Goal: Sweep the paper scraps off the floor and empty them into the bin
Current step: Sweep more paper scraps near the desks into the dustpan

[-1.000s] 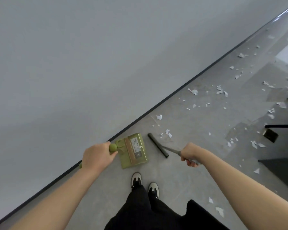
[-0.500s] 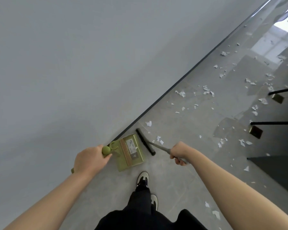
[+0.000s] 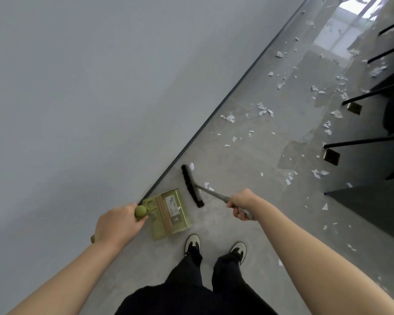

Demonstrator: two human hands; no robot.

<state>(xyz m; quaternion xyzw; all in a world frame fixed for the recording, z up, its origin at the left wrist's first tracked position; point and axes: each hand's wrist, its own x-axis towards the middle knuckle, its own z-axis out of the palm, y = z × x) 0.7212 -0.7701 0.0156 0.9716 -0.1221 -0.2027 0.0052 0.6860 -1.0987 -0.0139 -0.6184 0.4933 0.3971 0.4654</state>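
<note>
- The left hand (image 3: 117, 226) was closed around the handle of the green dustpan (image 3: 171, 213), which stood on the floor beside the wall (image 3: 100, 87).
- The right hand (image 3: 243, 204) gripped the broom (image 3: 192, 186), its bristles just beyond the pan's mouth.
- Paper scraps (image 3: 263, 110) lay scattered far ahead; a fast stroke could blow these light pieces past the pan or under the furniture legs (image 3: 364, 140).

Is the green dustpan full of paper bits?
No, the green dustpan looks empty, and the paper scraps lie scattered on the floor.
</note>
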